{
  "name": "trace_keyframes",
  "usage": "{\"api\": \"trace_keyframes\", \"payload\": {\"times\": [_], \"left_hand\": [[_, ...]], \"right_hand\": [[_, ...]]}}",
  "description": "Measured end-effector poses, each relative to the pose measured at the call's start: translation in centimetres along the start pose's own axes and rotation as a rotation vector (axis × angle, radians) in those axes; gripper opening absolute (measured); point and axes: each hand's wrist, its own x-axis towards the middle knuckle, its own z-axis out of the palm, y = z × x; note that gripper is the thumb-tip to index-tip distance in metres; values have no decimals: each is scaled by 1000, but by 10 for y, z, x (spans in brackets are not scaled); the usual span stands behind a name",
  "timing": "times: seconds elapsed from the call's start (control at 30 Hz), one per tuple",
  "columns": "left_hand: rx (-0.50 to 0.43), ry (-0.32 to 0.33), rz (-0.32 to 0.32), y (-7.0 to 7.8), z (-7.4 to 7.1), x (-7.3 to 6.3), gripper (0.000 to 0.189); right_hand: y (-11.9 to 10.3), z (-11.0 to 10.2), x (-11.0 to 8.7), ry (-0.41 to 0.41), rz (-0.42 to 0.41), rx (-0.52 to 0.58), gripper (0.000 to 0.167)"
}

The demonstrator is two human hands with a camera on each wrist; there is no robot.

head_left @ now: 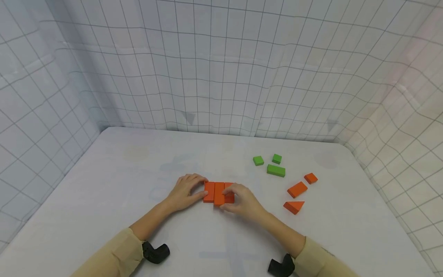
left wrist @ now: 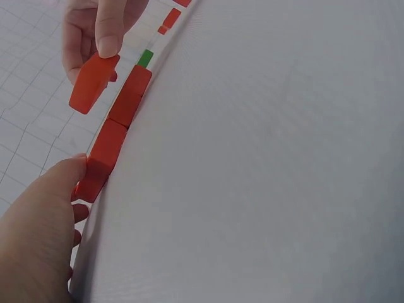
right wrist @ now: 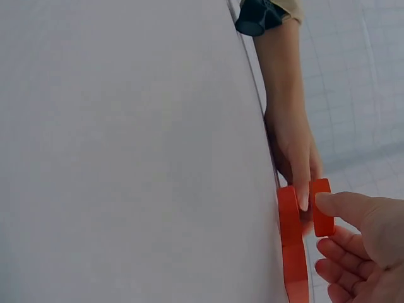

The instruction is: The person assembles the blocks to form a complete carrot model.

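Two orange blocks lie side by side on the white table, a left block (head_left: 209, 192) and a right block (head_left: 230, 198). My left hand (head_left: 187, 193) holds the left block, its thumb on the near side and a fingertip at the far corner. Between thumb and fingers, my right hand (head_left: 244, 201) pinches a third orange block (head_left: 219, 194). Both wrist views show this pinched block (left wrist: 93, 83) raised above the row. From the head it overlaps the seam of the two lower blocks, and the right hand hides part of the right block.
Right of the hands lie a green bar (head_left: 275, 171), two small green blocks (head_left: 258, 160), an orange rectangular block (head_left: 297, 189), a small orange block (head_left: 310, 178) and an orange triangular block (head_left: 294, 207). A grid-patterned white curtain (head_left: 221, 77) stands behind the table (head_left: 131, 173).
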Motion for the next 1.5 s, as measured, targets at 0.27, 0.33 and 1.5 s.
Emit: {"api": "trace_keyframes", "payload": {"times": [0.27, 0.33, 1.5], "left_hand": [[-12, -47, -28, 0, -2, 1, 34], [-10, -45, -26, 0, -2, 1, 34], [4, -25, -19, 2, -2, 0, 35]], "right_hand": [[-9, 15, 0, -27, -2, -44, 28], [-9, 17, 0, -19, -4, -67, 27], [-6, 24, -6, 71, -94, -229, 24]]}}
